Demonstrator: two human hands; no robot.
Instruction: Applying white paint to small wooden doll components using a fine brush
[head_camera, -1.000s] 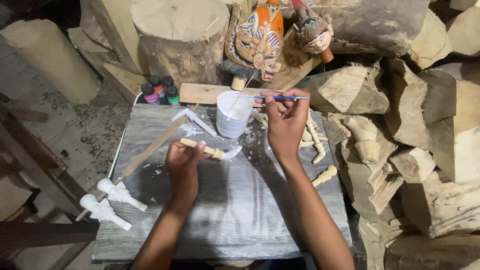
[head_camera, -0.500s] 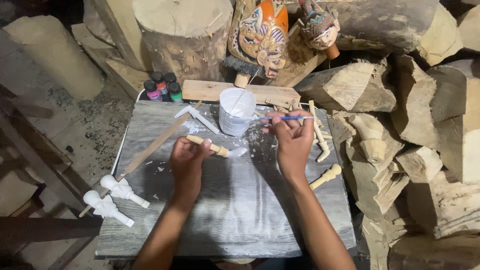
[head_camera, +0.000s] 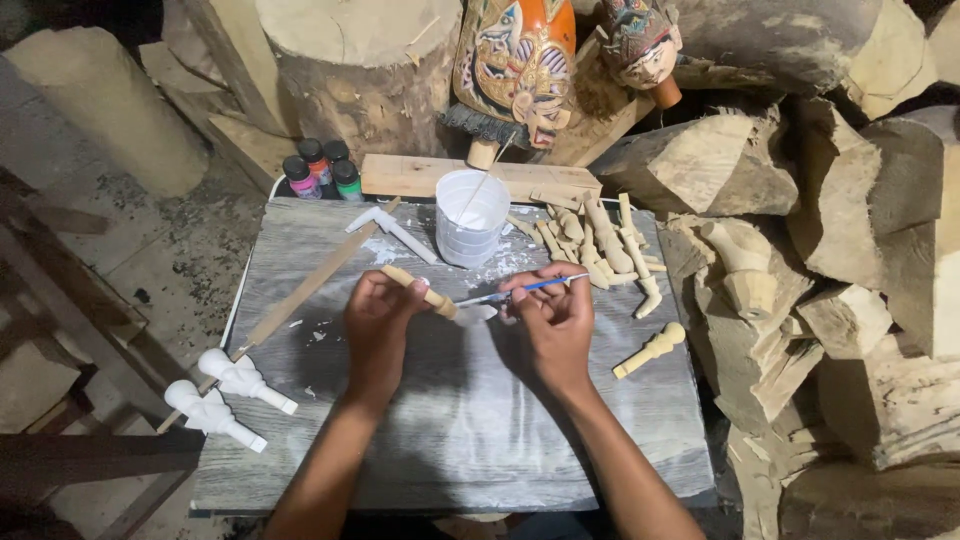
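Two white-painted puppet arms (head_camera: 225, 395) at the desk's (head_camera: 450, 440) left edge; long wooden stick (head_camera: 300, 290) slanting toward the far side; paint bottles (head_camera: 320, 172) just beyond the far left corner. Left hand (head_camera: 378, 330), mid-desk, fingers clamped on an unpainted wooden piece (head_camera: 425, 294) with a whitened tip. White plastic cup (head_camera: 472, 217) near the far edge. Right hand (head_camera: 552, 322) pinching a blue-handled brush (head_camera: 520, 290), bristles touching that tip. Bare carved parts (head_camera: 600, 245) at the far right; one wooden peg (head_camera: 650, 350) by the right edge
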